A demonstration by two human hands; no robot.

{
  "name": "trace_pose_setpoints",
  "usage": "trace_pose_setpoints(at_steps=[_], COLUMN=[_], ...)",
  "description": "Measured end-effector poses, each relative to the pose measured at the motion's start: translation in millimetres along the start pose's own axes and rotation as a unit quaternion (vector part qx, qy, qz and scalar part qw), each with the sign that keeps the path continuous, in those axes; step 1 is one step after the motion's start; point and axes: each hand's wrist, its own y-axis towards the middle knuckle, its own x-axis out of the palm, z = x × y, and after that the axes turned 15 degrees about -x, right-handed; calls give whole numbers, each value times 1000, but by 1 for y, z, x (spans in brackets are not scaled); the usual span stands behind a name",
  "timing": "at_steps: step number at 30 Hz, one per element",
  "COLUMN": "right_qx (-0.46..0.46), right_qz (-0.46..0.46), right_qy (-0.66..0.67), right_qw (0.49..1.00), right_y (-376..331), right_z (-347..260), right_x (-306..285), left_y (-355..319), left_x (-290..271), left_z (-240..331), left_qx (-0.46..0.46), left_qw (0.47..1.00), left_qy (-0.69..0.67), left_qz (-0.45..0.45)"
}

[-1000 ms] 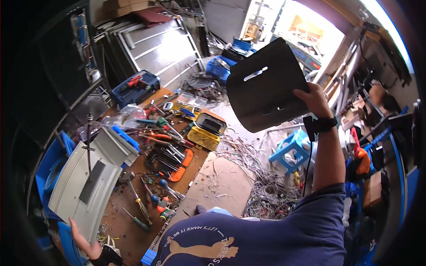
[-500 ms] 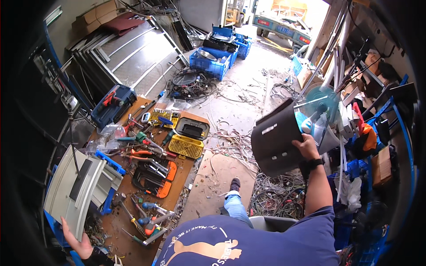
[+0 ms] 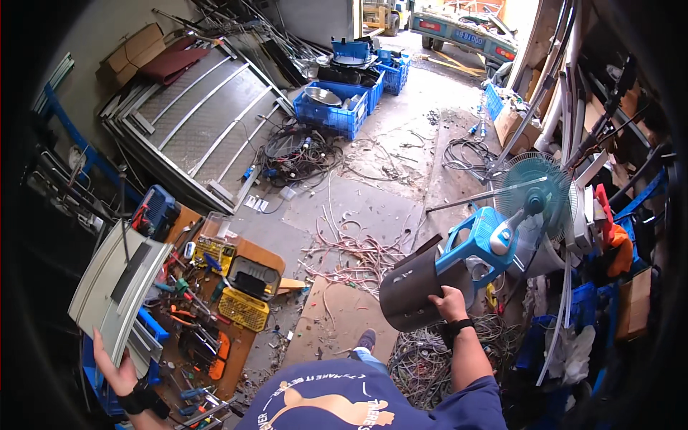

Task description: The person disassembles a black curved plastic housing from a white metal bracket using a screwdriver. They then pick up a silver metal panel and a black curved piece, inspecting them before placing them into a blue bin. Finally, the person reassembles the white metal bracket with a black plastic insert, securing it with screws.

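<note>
Cardboard boxes of plain brown colour sit at the upper left, stacked beside a dark red flat panel, and another brown carton stands at the right near the cable coils on the concrete floor. Blue plastic crates with latticed walls stand in the middle distance, one holding a round metal bowl. The right hand closes its grip on the lower edge of a dark curved sheet panel, smooth and matt, bent into a shallow arc; its long axis runs from lower left to upper right, the upper end pointing toward a blue plastic stool and a teal-bladed fan. The left hand closes its grip on the bottom edge of a light grey plastic cover, ribbed along its length with a dark slot in the face; its long axis stands nearly upright, tilting up and to the right. Below it a wooden bench carries pliers, screwdrivers and a yellow compartment case. Loose pinkish wire lies tangled on the floor beside a flat cardboard sheet.
</note>
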Motion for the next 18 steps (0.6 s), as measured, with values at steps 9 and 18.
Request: trace_pose_setpoints(at_steps=[9,18], right_qx=[10,-53], right_qz=[51,10], right_qy=[166,71], right_qw=[985,996], right_y=[86,244], right_z=[-9,-1], right_x=[-65,-87], left_y=[45,161], left_x=[184,356], left_z=[-68,-138], left_qx=[16,-120], left_qw=[978,982], left_qy=[133,-24], left_qz=[-160,-147])
